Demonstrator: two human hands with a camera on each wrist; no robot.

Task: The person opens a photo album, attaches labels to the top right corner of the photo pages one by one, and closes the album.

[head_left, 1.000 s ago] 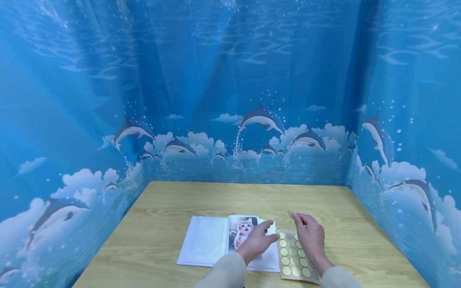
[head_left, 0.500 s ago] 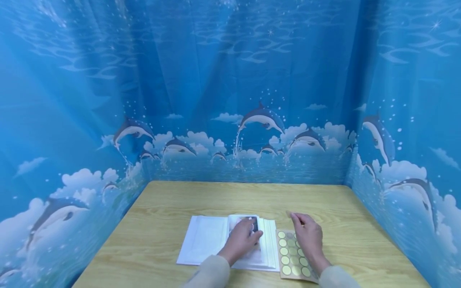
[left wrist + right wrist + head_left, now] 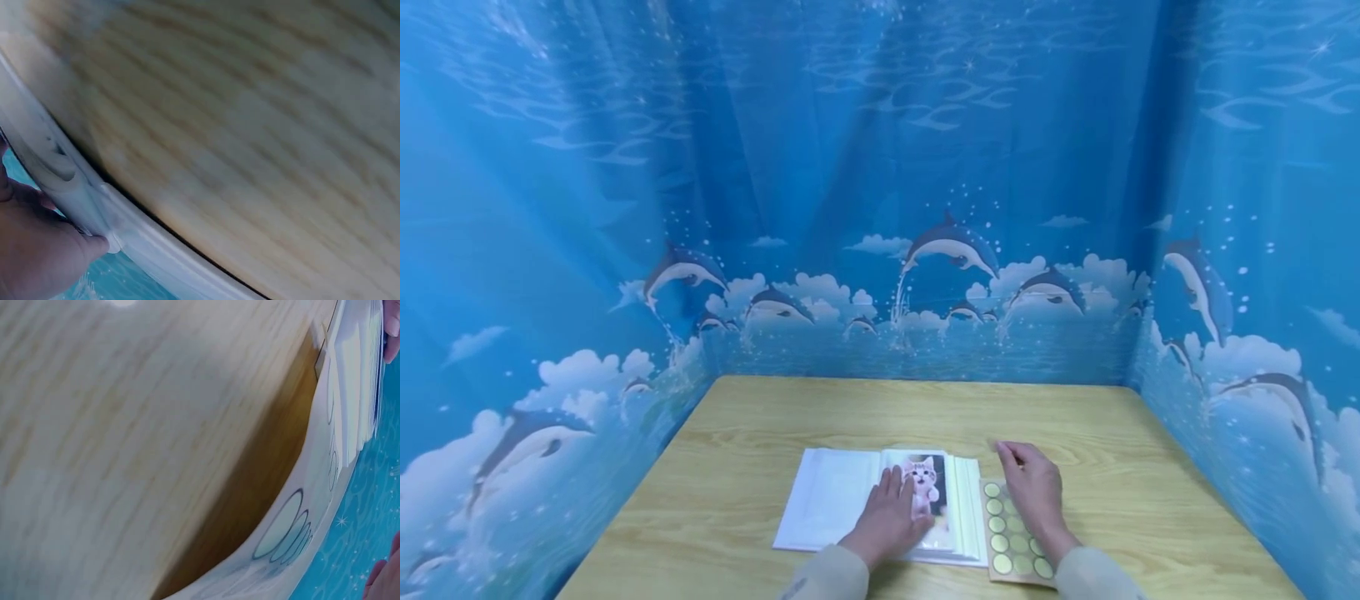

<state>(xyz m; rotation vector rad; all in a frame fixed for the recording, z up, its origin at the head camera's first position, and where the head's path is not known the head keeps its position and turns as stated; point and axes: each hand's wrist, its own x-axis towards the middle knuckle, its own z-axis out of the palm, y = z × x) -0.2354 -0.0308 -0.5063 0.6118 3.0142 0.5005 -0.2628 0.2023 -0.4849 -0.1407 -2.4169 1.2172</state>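
Observation:
An album with white pages [image 3: 829, 500] lies spread on the table. A kitten picture [image 3: 922, 485] shows on its right-hand page. My left hand [image 3: 887, 515] rests on that page, fingers stretched out flat over the picture's left part. In the left wrist view, the thumb of the left hand [image 3: 44, 247] touches the page edge. To the right of the album lies a brown sheet of round pale-yellow stickers [image 3: 1018, 546]. Above the sheet's far end, my right hand [image 3: 1034, 493] pinches a small round sticker [image 3: 997, 444], blurred and mostly covered by the fingertips.
The wood-grain table [image 3: 760, 417] extends behind and to both sides of the album. Blue dolphin-print curtains [image 3: 820, 333] enclose it at the back, left and right. The sticker sheet's near edge [image 3: 275, 550] bows up in the right wrist view.
My left hand has moved left from the album's right side and settled flat on the picture page, uncovering the kitten. The right hand, still pinching the sticker, has shifted slightly left.

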